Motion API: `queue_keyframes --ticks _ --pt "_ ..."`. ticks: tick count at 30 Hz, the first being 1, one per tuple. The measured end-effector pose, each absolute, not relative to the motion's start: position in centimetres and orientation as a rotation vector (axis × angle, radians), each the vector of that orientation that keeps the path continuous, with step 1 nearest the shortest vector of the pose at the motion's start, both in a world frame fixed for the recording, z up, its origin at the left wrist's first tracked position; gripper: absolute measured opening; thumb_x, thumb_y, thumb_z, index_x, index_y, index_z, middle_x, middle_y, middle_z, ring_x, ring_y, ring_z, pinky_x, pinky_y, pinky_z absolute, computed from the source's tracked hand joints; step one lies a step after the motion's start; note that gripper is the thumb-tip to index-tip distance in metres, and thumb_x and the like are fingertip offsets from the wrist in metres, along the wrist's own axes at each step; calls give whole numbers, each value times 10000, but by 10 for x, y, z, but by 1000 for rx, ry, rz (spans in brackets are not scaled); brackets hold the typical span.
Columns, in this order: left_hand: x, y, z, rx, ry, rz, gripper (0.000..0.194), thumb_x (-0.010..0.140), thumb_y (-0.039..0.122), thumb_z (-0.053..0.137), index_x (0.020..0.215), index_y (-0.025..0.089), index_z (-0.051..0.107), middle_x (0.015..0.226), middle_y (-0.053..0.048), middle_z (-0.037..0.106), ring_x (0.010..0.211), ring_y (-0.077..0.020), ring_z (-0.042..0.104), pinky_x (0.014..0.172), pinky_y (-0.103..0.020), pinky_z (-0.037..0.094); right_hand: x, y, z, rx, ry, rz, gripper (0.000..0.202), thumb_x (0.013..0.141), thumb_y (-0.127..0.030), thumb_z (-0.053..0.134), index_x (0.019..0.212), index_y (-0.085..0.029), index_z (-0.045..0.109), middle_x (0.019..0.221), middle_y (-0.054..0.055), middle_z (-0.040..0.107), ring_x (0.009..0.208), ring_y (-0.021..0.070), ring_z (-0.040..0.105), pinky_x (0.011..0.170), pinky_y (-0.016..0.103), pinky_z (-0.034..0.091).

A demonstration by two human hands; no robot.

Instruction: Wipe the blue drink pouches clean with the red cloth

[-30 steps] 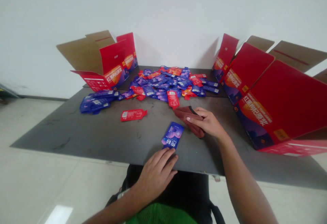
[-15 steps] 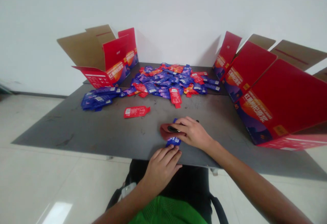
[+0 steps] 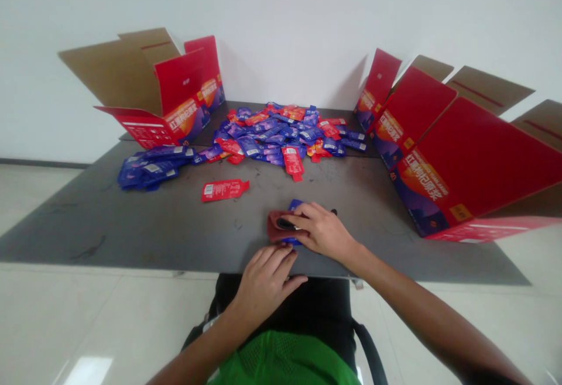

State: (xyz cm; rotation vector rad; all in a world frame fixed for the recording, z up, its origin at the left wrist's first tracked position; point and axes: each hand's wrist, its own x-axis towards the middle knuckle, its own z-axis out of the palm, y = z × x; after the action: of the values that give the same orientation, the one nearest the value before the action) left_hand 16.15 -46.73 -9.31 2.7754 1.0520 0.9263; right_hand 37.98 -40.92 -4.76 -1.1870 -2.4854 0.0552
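Observation:
Near the front edge of the grey table, my right hand (image 3: 322, 230) grips a brown cloth (image 3: 275, 226) with a black object (image 3: 285, 223) in its fold. The cloth lies on top of a blue pouch (image 3: 295, 204), covering its middle. My left hand (image 3: 266, 277) rests palm down at the near end of the pouch, fingers stretched out and touching that end or the table beside it. A single red pouch (image 3: 225, 190) lies flat on the table to the left of the cloth.
Behind is a heap of blue and red pouches (image 3: 272, 133), with a blue stack (image 3: 149, 167) at its left. An open red carton (image 3: 184, 119) stands back left. Larger open red cartons (image 3: 483, 162) line the right side of the grey table (image 3: 175, 239).
The view has shifted slightly. The cloth in my right hand has slid toward me along the blue pouch, covering its near printed part. My left hand stays near the pouch's near end.

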Motion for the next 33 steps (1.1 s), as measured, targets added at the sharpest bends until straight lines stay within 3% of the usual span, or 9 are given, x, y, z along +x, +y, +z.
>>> queue_keyframes --ticks 6,13,19,25,30,33 --pt "160 -466 -93 2783 1009 941 394 951 482 680 1164 153 712 1162 -108 752 1082 -284 689 915 -427 559 402 -373 -40 -1476 -2270 -190 350 1010 -343 595 1322 -211 684 1071 105 663 927 237 580 821 371 497" --pt "157 -463 -96 2783 992 947 379 953 490 673 1139 163 719 1149 -100 757 1010 -272 705 871 -414 575 380 -408 -47 -1166 -2497 79 363 1020 -382 581 1360 -274 650 1127 69 650 989 207 594 862 332 503" --pt "156 -461 -97 2751 966 973 374 955 493 672 1146 177 727 1170 -90 757 1057 -255 704 917 -407 579 394 -379 -39 -1498 -2266 -188 340 1006 -323 601 1310 -204 692 1052 97 661 937 233 594 804 347 495" --pt "154 -457 -100 2712 927 1002 371 939 502 691 1125 183 732 1145 -77 768 1016 -243 716 895 -399 585 375 -411 -47 -1175 -2482 21 353 1008 -359 598 1343 -260 656 1106 77 650 966 210 596 826 335 507" --pt "154 -457 -99 2672 912 1018 361 913 479 732 1118 182 730 1158 -65 767 1061 -244 708 932 -403 577 396 -381 -47 -1413 -2296 -113 330 993 -343 629 1290 -216 699 1004 83 660 909 220 607 788 340 507" --pt "153 -457 -99 2656 920 1007 364 892 471 756 1116 184 731 1166 -58 765 1062 -243 706 938 -403 574 393 -387 -35 -1398 -2260 -138 342 1000 -324 607 1310 -202 688 1041 95 666 927 226 608 792 343 508"
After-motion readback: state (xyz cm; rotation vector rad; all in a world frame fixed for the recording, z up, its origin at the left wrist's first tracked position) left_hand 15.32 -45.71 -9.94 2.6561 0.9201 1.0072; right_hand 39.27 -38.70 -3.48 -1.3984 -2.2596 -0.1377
